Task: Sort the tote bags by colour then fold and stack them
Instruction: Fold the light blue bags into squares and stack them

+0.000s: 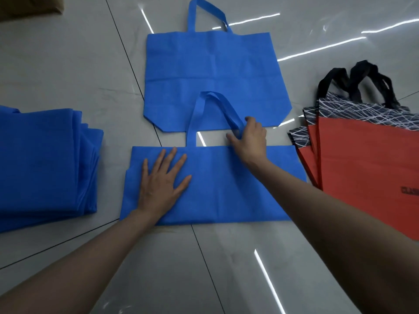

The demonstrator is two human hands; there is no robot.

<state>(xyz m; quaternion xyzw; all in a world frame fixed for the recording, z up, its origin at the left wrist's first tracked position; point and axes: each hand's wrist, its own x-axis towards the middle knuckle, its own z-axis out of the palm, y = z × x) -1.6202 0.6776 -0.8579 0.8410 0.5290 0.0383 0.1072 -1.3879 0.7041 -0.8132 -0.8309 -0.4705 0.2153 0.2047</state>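
left hand (159, 184) flat on folded blue bag (226, 189), right hand (250, 138) seemingly pinching handle (213, 109)

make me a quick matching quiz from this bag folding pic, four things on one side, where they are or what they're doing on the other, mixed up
1 left hand
2 right hand
3 red bags
4 folded blue stack

A at the right edge
B grips the blue handle
C at the left edge
D flat on the near blue bag

Pairs: 1-D, 2-B, 3-A, 4-C
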